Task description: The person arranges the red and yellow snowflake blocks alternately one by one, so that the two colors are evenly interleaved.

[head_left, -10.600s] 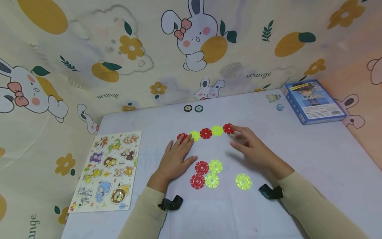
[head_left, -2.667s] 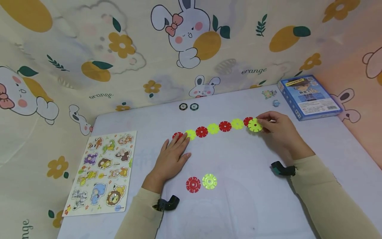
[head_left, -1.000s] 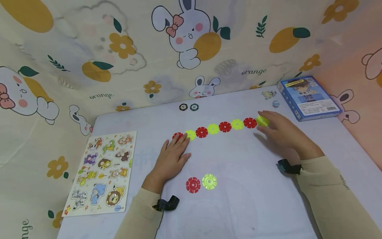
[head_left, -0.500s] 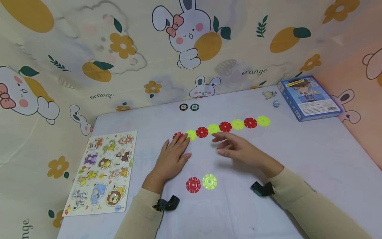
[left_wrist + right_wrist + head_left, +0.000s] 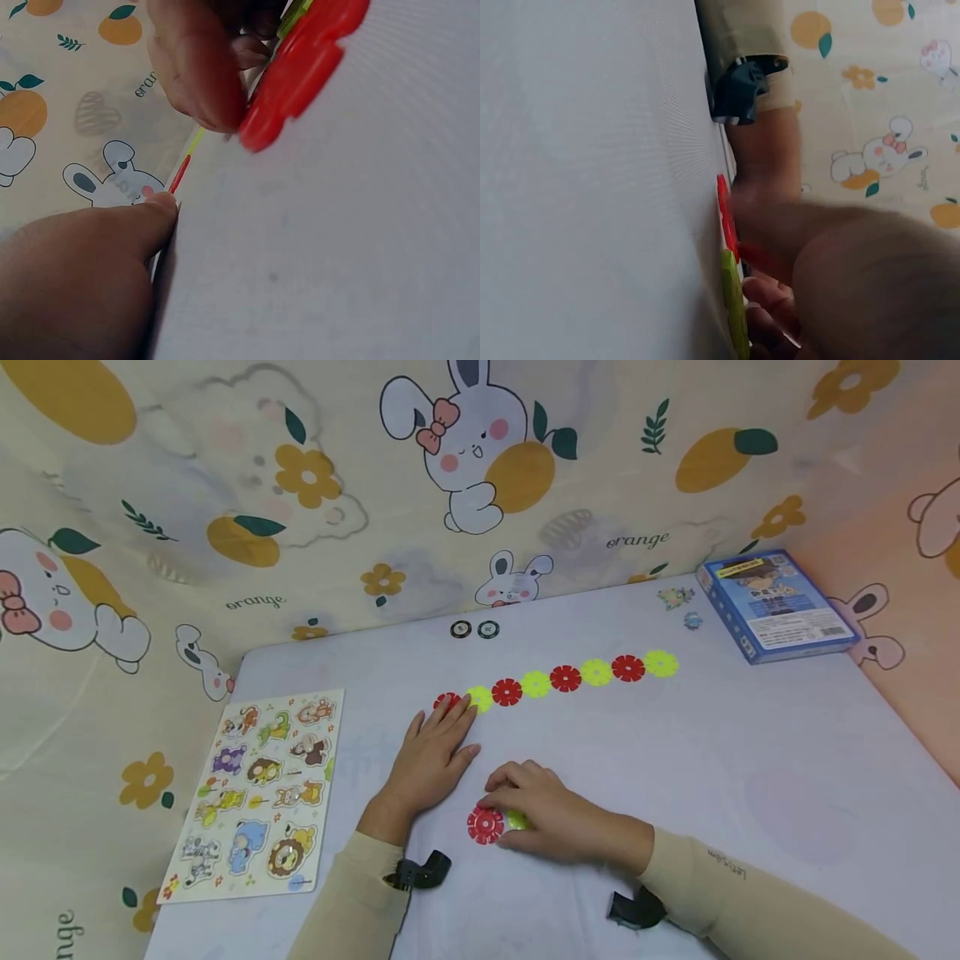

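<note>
In the head view my left hand [image 5: 431, 764] lies palm down with fingers spread. Its fingertips rest over a red notched plastic disc [image 5: 444, 701] and the rim of a yellow-green one [image 5: 481, 698] at the left end of a row. My right hand [image 5: 551, 814] is lower down, thumb and index finger curled at the edges of another red notched disc [image 5: 486, 825]. Beside it, a yellow-green disc [image 5: 516, 819] is partly hidden under that hand. The right wrist view shows this red disc [image 5: 726, 214] and yellow-green disc [image 5: 735, 300] edge-on, fingers close against them.
Red and yellow-green discs [image 5: 566, 678] alternate in a slanting row across the table. An animal picture board [image 5: 251, 793] lies left. Two dark round chips [image 5: 474, 629] sit at the back. A blue box [image 5: 776, 606] and small puzzle-like pieces [image 5: 677, 598] are back right.
My right hand set a yellow-green disc at the row's right end, let go, and came back left and down to the loose red disc. My left hand stays at the row's left end.
</note>
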Demonstrator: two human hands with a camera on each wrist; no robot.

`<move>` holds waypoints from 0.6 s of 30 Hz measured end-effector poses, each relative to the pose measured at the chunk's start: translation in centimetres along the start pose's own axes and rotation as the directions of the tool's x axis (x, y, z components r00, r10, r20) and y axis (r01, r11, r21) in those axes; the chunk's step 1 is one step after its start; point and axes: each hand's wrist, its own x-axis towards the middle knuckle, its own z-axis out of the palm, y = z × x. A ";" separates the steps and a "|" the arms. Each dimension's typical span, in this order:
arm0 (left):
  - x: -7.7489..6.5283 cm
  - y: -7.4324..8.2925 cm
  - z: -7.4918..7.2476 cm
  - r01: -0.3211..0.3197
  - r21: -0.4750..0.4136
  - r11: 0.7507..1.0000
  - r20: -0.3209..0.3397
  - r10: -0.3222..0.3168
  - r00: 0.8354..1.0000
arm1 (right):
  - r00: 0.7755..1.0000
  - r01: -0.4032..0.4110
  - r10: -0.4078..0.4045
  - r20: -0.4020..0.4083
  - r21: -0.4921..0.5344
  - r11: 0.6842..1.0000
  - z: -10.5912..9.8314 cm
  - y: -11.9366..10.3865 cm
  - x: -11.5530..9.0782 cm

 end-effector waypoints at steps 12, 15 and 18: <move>-0.1 -0.1 -0.1 0.010 -0.016 1.000 0.011 -0.010 1.000 | 0.999 0.003 0.006 -0.038 0.214 0.977 -0.8 0.3 0.1; -0.1 -0.1 0.0 0.016 -0.011 1.000 0.017 -0.016 1.000 | 0.997 -0.026 0.050 -0.066 0.324 0.946 -2.5 0.6 0.0; -0.1 0.0 0.1 0.023 0.003 1.000 0.021 -0.023 1.000 | 0.979 -0.084 0.143 -0.144 0.350 0.933 -4.8 1.4 -0.2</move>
